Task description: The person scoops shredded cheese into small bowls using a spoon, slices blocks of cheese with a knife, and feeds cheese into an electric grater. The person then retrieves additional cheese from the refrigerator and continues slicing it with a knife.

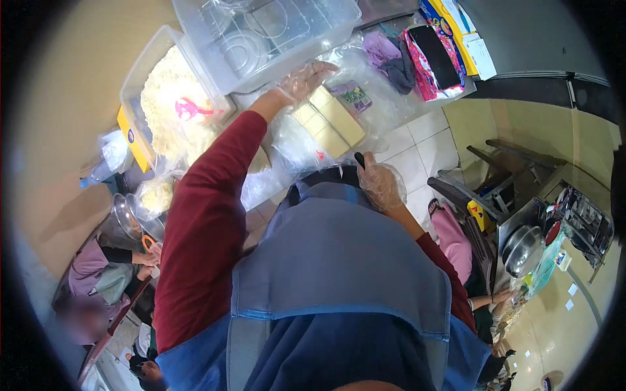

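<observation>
Pale yellow block [334,125] just beside left fingers [321,68]

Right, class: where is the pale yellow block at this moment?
In the head view, the block lies upper-middle amid clear plastic, with the left hand by its upper edge and the right hand near its lower right corner.

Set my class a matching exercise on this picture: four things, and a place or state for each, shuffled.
Things:
1. pale block
2. pink utensil
3. left hand
4. right hand

Places or states:
A. gripping a dark handle
B. on pale crumbs
C. divided by lines into sections
D. at the block's far end

Pairs: 1-C, 2-B, 3-D, 4-A
</observation>
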Demonstrator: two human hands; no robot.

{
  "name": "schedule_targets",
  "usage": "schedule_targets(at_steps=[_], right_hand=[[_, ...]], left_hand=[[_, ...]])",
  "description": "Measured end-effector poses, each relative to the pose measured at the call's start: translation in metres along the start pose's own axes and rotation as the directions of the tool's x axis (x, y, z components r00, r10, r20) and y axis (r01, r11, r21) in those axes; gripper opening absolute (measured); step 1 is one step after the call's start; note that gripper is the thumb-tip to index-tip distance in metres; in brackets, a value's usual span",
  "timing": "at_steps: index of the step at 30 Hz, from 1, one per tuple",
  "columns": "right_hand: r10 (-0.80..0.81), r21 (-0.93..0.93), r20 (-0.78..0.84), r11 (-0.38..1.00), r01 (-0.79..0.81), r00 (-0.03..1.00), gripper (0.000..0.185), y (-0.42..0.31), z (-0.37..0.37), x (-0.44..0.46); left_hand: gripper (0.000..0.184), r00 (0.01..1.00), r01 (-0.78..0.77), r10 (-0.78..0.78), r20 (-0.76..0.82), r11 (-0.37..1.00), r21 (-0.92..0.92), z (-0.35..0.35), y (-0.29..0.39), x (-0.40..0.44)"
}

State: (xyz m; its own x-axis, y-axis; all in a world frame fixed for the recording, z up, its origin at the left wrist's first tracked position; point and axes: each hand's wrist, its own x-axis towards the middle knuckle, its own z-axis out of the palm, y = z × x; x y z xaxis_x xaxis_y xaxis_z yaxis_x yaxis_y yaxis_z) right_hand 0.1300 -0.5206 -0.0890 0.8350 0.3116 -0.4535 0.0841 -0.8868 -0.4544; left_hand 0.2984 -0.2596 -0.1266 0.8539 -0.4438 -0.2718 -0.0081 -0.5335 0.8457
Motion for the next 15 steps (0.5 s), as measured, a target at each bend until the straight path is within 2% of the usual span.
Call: schedule_targets(at_steps=[5,7,8,11,13,15], right_hand=[[-0.023,0.02,-0.033,1.0,0.023,0.999,0.027,0.023,0.035,0.009],[-0.047,0.052,-0.037,0.997,0.049,0.998,0.028,0.03,0.044,0.015],[-0.045,0.05,-0.043,0.998,0.047,0.998,0.028,0.032,0.045,0.018],[-0.032,0.049,-0.017,0.998,0.033,0.999,0.029,0.024,0.038,0.019],[0.032,0.035,0.086,0.999,-0.035,0.996,0.033,0.016,0.025,0.019],[0.037,0.06,0.086,0.997,-0.043,0.996,0.034,0.019,0.034,0.02]], left_hand=[[0.037,0.998,-0.053,0.052,-0.046,0.998,-0.025,0.004,-0.002,-0.002],[0.035,0.995,-0.086,0.089,-0.041,0.995,0.054,0.003,-0.008,0.001],[0.037,0.983,-0.158,0.164,-0.084,0.985,0.073,0.005,-0.011,0.002],[0.032,0.989,-0.135,0.134,-0.059,0.991,-0.009,0.007,-0.019,0.005],[0.032,0.99,-0.115,0.118,-0.077,0.993,0.042,0.006,-0.02,0.008],[0.032,0.991,-0.093,0.099,-0.084,0.992,0.082,0.01,-0.02,0.006]])
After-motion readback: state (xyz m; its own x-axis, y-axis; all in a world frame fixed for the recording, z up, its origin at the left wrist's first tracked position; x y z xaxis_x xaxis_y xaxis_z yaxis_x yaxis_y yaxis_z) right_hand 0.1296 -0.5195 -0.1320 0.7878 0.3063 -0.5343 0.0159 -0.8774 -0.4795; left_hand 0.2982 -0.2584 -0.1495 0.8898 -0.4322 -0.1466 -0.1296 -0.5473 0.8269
